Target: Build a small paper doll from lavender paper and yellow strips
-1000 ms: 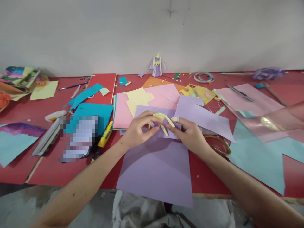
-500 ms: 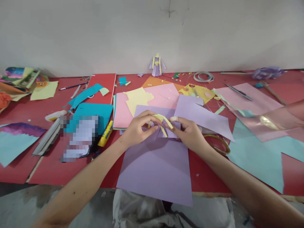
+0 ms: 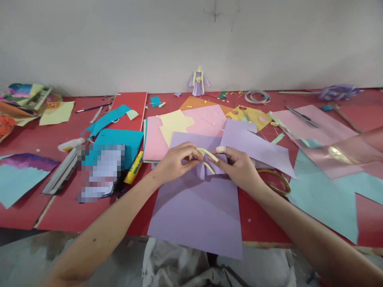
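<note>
Over a large purple sheet (image 3: 197, 215), a small folded paper piece (image 3: 210, 155) with yellow strips and purple parts is between my hands. My left hand (image 3: 181, 159) pinches its left side between thumb and fingers. On the right, my right hand (image 3: 236, 161) has its thumb and index finger closed at the yellow strip; a pale wrap circles one finger. The inner fingertips are partly hidden. A purple and yellow paper figure (image 3: 198, 83) stands upright against the wall behind.
Left of my hands are a yellow glue stick (image 3: 133, 167), a blurred-out phone (image 3: 103, 171) and a metal ruler (image 3: 61, 173). To the right lie a tape roll (image 3: 274, 181), a pen (image 3: 302, 115) and light blue paper (image 3: 323, 195). Another forearm is at far right.
My left fingers have drawn closer together on the paper piece. The yellow strips have shifted slightly right and down, and a purple flap now hangs below them.
</note>
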A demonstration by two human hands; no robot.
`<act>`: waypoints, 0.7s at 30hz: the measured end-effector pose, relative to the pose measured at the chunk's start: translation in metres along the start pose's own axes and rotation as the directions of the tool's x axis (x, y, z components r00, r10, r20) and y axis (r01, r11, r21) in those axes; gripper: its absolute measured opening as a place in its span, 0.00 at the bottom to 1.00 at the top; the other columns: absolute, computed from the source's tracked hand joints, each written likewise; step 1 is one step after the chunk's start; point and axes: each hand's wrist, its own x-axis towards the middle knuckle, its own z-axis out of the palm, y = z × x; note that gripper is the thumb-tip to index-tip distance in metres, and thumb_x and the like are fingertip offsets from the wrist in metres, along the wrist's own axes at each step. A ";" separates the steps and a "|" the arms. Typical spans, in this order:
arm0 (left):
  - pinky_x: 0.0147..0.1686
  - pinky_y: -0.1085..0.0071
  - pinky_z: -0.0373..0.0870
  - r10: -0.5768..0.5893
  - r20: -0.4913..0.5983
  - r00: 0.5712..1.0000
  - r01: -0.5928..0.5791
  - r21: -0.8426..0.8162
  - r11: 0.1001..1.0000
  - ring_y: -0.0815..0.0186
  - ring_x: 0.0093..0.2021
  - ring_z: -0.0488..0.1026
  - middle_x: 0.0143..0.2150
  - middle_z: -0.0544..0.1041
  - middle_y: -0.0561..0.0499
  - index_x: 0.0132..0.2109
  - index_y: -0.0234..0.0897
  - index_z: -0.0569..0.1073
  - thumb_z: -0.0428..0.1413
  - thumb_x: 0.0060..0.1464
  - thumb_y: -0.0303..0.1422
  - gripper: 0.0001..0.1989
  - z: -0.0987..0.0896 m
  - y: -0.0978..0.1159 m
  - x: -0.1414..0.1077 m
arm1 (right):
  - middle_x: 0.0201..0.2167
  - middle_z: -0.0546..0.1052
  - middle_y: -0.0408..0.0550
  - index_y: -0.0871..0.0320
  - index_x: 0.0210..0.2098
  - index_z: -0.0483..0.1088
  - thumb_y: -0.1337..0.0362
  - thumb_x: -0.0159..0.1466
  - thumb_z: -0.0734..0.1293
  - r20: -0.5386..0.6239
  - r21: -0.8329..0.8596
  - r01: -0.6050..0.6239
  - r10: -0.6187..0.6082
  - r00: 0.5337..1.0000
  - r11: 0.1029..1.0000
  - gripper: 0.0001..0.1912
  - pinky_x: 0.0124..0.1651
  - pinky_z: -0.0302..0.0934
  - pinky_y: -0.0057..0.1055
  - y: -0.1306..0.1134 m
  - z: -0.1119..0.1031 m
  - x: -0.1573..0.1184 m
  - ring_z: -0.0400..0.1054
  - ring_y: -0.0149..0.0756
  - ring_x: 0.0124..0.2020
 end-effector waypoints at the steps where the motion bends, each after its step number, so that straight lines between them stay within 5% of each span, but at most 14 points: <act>1: 0.37 0.76 0.74 -0.001 0.006 1.000 0.001 -0.005 1.000 0.71 0.36 0.73 0.38 0.74 0.50 0.39 0.36 0.75 0.57 0.59 0.24 0.04 0.000 0.000 0.000 | 0.23 0.70 0.40 0.56 0.36 0.76 0.53 0.63 0.68 -0.005 -0.003 -0.004 0.003 1.000 1.000 0.12 0.24 0.50 0.27 0.000 0.000 0.000 0.52 0.26 0.21; 21: 0.41 0.74 0.76 -0.170 0.017 0.985 0.170 -0.166 0.971 0.68 0.40 0.78 0.44 0.81 0.49 0.42 0.36 0.77 0.58 0.58 0.26 0.05 0.002 0.001 0.000 | 0.26 0.71 0.42 0.56 0.33 0.74 0.50 0.63 0.68 0.063 0.082 0.029 -0.034 0.997 0.996 0.15 0.28 0.55 0.27 -0.002 0.001 -0.001 0.60 0.29 0.25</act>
